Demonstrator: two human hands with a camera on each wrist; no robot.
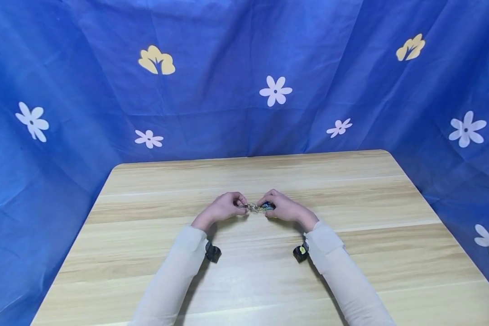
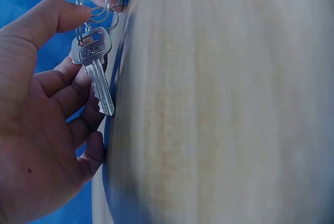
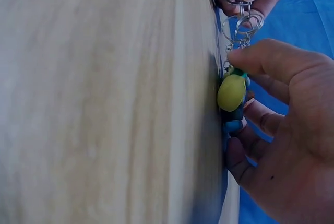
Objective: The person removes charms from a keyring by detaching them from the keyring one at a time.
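Note:
My left hand (image 1: 225, 207) pinches a silver key (image 2: 99, 80) near its bow, with the thumb by the metal rings. The key's toothed blade hangs toward the palm. Several linked key rings (image 3: 249, 23) bridge the gap between both hands just above the table. Opposite, my right hand (image 1: 286, 208) holds the charm end of the keychain, its thumb on the small chain. A yellow rounded charm (image 3: 231, 93) shows there, with blue and green pieces around it. The fingers partly hide the charms.
Both hands are over the middle of a light wood-grain table (image 1: 252, 280). A blue curtain (image 1: 212, 104) with white flowers and yellow trees hangs behind and at the sides. Each wrist wears a small black camera (image 1: 213, 252).

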